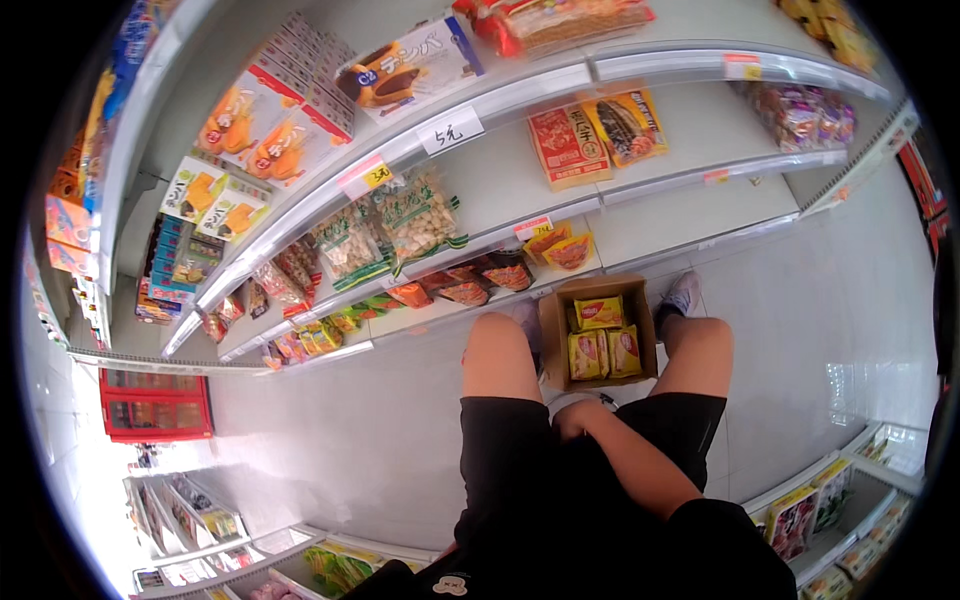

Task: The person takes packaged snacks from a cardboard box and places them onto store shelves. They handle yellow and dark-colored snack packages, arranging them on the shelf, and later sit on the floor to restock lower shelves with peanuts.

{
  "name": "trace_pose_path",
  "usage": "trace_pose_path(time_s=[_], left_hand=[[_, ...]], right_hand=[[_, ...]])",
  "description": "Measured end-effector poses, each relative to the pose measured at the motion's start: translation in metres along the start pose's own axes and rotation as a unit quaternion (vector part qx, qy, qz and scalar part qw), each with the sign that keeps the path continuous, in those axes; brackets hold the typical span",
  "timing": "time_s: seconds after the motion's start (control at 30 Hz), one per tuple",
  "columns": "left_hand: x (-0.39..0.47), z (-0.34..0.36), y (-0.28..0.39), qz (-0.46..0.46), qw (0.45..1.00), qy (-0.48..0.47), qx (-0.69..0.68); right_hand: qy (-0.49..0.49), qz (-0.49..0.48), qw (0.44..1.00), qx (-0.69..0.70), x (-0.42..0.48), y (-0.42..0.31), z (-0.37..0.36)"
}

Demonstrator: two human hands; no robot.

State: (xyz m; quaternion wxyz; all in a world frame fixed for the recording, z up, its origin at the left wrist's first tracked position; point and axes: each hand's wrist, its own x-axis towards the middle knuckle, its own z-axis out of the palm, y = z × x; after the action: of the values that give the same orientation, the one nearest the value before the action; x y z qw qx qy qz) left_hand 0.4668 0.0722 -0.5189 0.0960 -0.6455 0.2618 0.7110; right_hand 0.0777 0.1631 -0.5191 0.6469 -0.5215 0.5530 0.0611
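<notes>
My right hand (574, 418) hangs between my thighs, its fingers mostly turned out of sight. It is close to a white rounded object (604, 397) under me, and whether it grips anything is hidden. My left hand is out of view. Between my knees an open cardboard box (555, 341) stands on the floor. Inside it lie several yellow and red snack packets: one pack (599, 313) at the far side, others (623, 351) nearer me. Just beyond the box is the bottom shelf (675, 244) of a store rack.
Bagged peanuts (417, 214), small snack pouches (508, 274) and a red and a yellow bag (625, 129) sit on the lower shelves. Boxed cakes (409, 67) fill the upper left. A red glass-door cooler (157, 405) stands far left. Another shelf unit (802, 517) is behind me.
</notes>
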Motion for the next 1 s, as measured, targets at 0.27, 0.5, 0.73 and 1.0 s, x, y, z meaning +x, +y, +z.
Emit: trace_pose_path(time_s=[0.27,0.5,0.73,1.0], left_hand=[[-0.008,0.008,0.0,-0.028,0.998,0.058,0.011],[0.0,0.0,0.007,-0.002,0.993,0.083,0.083],[0.055,-0.036,0.089,0.16,0.938,0.235,0.196],[-0.033,0.172,0.319,0.553,0.814,0.02,0.177]], right_hand=[[-0.071,0.043,0.994,-0.066,0.024,0.003,-0.029],[0.046,0.029,0.996,-0.073,0.013,-0.003,-0.031],[0.122,0.024,0.992,-0.009,-0.025,-0.007,-0.014],[0.154,0.043,0.987,-0.026,0.003,0.022,0.0]])
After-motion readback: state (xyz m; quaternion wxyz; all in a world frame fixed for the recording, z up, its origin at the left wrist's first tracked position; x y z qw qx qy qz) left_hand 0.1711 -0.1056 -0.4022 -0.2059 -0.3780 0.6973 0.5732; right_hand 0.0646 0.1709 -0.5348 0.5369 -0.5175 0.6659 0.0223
